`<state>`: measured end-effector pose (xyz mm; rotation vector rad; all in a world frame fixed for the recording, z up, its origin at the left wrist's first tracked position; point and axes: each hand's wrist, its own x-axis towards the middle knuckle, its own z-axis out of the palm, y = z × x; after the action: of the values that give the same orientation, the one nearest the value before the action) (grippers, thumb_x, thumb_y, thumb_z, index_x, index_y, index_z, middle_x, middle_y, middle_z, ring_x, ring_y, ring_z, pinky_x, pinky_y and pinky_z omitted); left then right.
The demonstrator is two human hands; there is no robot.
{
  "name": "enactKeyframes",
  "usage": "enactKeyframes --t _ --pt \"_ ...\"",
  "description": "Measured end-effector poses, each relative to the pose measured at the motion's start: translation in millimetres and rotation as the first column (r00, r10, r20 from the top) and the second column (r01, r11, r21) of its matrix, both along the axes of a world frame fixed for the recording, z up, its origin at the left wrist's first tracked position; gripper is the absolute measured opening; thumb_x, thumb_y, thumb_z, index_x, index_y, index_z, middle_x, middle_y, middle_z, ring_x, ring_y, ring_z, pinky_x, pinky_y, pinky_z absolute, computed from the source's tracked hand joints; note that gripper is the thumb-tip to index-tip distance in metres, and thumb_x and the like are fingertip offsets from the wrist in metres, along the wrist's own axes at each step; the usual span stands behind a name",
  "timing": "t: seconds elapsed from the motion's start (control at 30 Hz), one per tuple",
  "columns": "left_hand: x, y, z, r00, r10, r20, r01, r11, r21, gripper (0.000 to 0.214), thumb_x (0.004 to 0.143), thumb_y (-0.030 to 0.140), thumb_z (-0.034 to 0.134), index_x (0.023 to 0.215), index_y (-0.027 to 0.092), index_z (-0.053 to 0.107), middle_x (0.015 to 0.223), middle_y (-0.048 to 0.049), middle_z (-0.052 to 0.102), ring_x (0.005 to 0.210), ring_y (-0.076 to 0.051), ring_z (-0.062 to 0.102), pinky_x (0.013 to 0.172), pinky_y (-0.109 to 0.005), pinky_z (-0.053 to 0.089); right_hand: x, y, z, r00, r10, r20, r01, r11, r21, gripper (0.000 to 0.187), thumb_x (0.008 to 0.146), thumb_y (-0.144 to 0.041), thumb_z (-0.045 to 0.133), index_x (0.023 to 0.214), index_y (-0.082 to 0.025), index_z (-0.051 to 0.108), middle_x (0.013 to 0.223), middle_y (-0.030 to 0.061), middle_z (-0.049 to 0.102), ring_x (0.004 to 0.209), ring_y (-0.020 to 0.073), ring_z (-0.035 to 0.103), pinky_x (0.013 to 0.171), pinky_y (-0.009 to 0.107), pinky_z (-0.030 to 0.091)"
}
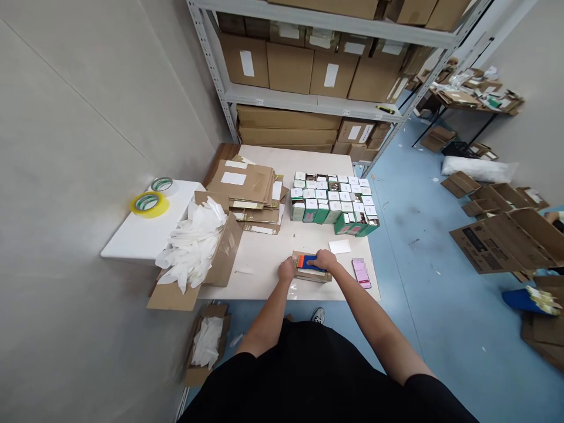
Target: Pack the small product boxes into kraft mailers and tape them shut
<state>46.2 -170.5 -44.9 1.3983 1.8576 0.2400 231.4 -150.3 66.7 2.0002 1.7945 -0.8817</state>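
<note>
A small brown cardboard box (314, 274) lies near the front edge of the white table (264, 252). My right hand (325, 259) is closed on a blue and red tape dispenser (308, 263) pressed on top of the box. My left hand (286, 269) rests against the box's left end, fingers curled. A strip of clear tape hangs off the table edge below the box.
Several green and white small boxes (333, 202) stand in a block at the table's back right. Flat cartons (249, 191) are stacked at back left. An open box of white bags (194, 247), tape rolls (150, 204), a pink phone (362, 272), a white card (339, 247), shelving (308, 70).
</note>
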Motion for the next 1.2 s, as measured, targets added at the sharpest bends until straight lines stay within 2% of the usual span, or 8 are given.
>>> enactKeyframes --t 0.13,0.37,0.43,0.5,0.7,0.9,1.07,1.2 --pt "7 -5 -1.5 1.0 0.008 -0.003 -0.008 1.0 0.002 0.029 0.103 0.04 0.05 0.108 0.023 0.073 0.097 -0.0144 0.077 0.098 -0.03 0.072 0.088 -0.037 0.05 40 -16 1.7 0.999 -0.013 0.031 0.013 1.0 0.004 0.059 0.081 -0.067 0.072 0.106 -0.015 0.077 0.111 0.0171 0.077 0.101 0.0288 0.074 0.075 0.029 0.052" --pt "11 -7 -2.8 0.998 -0.025 -0.056 0.025 1.0 0.009 0.031 0.103 0.039 0.046 0.115 0.024 0.07 0.098 -0.0146 0.075 0.099 -0.031 0.071 0.089 -0.037 0.05 162 -58 4.8 0.983 -0.15 0.108 0.15 0.989 0.0 0.051 0.08 -0.065 0.073 0.099 -0.017 0.077 0.106 0.0149 0.077 0.099 0.0291 0.073 0.072 0.029 0.048" --pt "11 -7 -3.4 0.996 -0.049 -0.069 0.05 0.999 0.019 0.035 0.105 0.04 0.041 0.118 0.023 0.07 0.098 -0.0151 0.075 0.099 -0.032 0.071 0.088 -0.038 0.05 181 -70 1.3 0.974 -0.197 0.112 0.2 0.98 -0.014 0.051 0.079 -0.065 0.073 0.099 -0.019 0.077 0.107 0.0137 0.077 0.099 0.0287 0.072 0.071 0.029 0.047" --pt "10 -8 -4.0 0.996 -0.053 -0.074 0.055 0.998 0.026 0.038 0.106 0.04 0.038 0.119 0.024 0.069 0.099 -0.0146 0.075 0.099 -0.031 0.071 0.088 -0.038 0.049 189 -78 -3.8 0.969 -0.217 0.118 0.22 0.976 -0.005 0.05 0.08 -0.066 0.072 0.099 -0.019 0.077 0.108 0.0137 0.077 0.1 0.0288 0.072 0.07 0.029 0.047" --pt "6 -7 -3.2 0.998 -0.047 -0.05 0.048 0.999 0.015 0.039 0.105 0.047 0.04 0.119 0.026 0.07 0.098 -0.0128 0.076 0.1 -0.031 0.071 0.089 -0.036 0.049 185 -81 -15.3 0.964 -0.24 0.115 0.241 0.97 0.008 0.049 0.08 -0.064 0.073 0.1 -0.02 0.076 0.11 0.0124 0.077 0.102 0.0284 0.072 0.069 0.028 0.046" --pt "-10 -3 -3.4 1.0 0.002 -0.019 -0.002 1.0 -0.004 0.038 0.103 0.05 0.044 0.117 0.029 0.071 0.103 -0.0116 0.077 0.105 -0.031 0.07 0.091 -0.037 0.049 166 -72 -13.1 0.959 -0.269 0.095 0.271 0.963 -0.009 0.049 0.08 -0.063 0.074 0.102 -0.019 0.077 0.108 0.0114 0.078 0.099 0.0276 0.073 0.069 0.027 0.046" --pt "-40 8 -8.8 0.996 0.068 0.052 -0.065 0.996 -0.059 0.036 0.101 0.051 0.047 0.118 0.032 0.073 0.11 -0.0096 0.077 0.109 -0.03 0.07 0.092 -0.036 0.049 124 -65 2.8 0.97 -0.239 0.039 0.238 0.971 0.021 0.047 0.084 -0.064 0.069 0.097 -0.02 0.079 0.105 0.0121 0.079 0.097 0.0273 0.073 0.07 0.027 0.046" --pt "-76 27 -8.9 0.985 0.145 0.098 -0.134 0.985 -0.106 0.027 0.099 0.04 0.053 0.103 0.026 0.076 0.109 -0.0102 0.078 0.109 -0.028 0.07 0.091 -0.033 0.049 69 -55 22.9 0.984 -0.175 -0.02 0.176 0.977 0.119 0.051 0.089 -0.069 0.062 0.096 -0.021 0.079 0.102 0.0121 0.079 0.095 0.0269 0.073 0.071 0.028 0.046"
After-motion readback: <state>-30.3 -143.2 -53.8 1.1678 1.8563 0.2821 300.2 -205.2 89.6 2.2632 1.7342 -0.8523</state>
